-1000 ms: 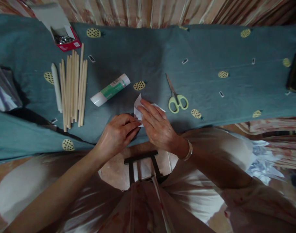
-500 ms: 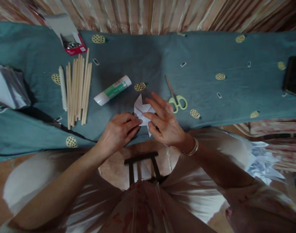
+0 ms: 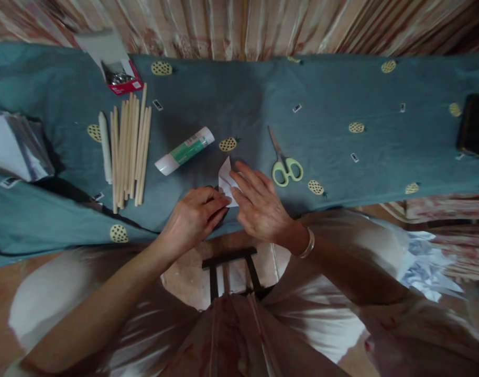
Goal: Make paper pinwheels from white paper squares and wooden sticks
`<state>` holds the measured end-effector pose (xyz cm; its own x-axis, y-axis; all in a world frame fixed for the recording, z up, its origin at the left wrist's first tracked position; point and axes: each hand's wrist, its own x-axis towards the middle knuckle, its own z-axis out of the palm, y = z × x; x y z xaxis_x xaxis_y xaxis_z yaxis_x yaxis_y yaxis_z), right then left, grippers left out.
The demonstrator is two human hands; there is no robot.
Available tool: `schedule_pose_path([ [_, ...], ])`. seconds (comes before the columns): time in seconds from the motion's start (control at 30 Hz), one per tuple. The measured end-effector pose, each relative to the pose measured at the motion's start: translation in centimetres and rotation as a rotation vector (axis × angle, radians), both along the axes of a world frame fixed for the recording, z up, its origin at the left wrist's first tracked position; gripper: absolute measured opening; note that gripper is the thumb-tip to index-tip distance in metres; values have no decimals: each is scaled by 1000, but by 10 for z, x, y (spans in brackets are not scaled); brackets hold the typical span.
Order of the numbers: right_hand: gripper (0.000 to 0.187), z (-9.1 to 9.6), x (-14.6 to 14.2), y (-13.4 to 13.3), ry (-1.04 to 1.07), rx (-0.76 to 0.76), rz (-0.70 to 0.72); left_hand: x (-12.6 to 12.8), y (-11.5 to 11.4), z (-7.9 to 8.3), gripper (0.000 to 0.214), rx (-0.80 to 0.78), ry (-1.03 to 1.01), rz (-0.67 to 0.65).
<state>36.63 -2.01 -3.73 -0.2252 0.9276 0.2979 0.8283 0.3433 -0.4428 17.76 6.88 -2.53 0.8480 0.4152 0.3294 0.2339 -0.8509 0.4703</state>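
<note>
Right hand [image 3: 260,205] back over paper [image 3: 225,181]

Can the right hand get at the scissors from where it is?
Probably yes: the scissors lie close beside the right hand, with only cloth showing between them, though that hand is occupied at the folded white paper.

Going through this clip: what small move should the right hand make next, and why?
Probably lift the right hand slightly: it covers part of the folded white paper, hiding the folds there, while the left hand pinches the near left edge and could likely keep it steady.
</note>
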Motion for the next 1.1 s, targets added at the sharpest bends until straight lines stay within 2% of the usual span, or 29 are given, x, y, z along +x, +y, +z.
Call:
schedule_pose_path([
  [0.1, 36, 6, 6, -1, 52, 13, -33, 0, 0, 1, 17, 9, -6, 8],
  [0.23, 32, 20, 16, -2, 112, 12, -182, -1, -1, -3, 19, 23, -5, 20],
  [0.4, 39, 31, 23, -4, 187, -193, -378, -2, 1, -10, 21, 48, -36, 30],
  [0.5, 45, 31, 20, -5, 308, -308, -407, -2, 2, -12, 22, 32, -39, 35],
  [0.7, 56, 26, 12, 2, 502, -378, -467, -1, 1, -12, 25, -2, -34, 44],
  [0.93, 52, 26, 11, 18, 724, -361, -493, 2, 6, -6, 24, 42, -106, 90],
  [1.1, 57, 30, 16, 33, 854, -222, -536, 1, 15, 16, 27, -22, -180, 172],
])
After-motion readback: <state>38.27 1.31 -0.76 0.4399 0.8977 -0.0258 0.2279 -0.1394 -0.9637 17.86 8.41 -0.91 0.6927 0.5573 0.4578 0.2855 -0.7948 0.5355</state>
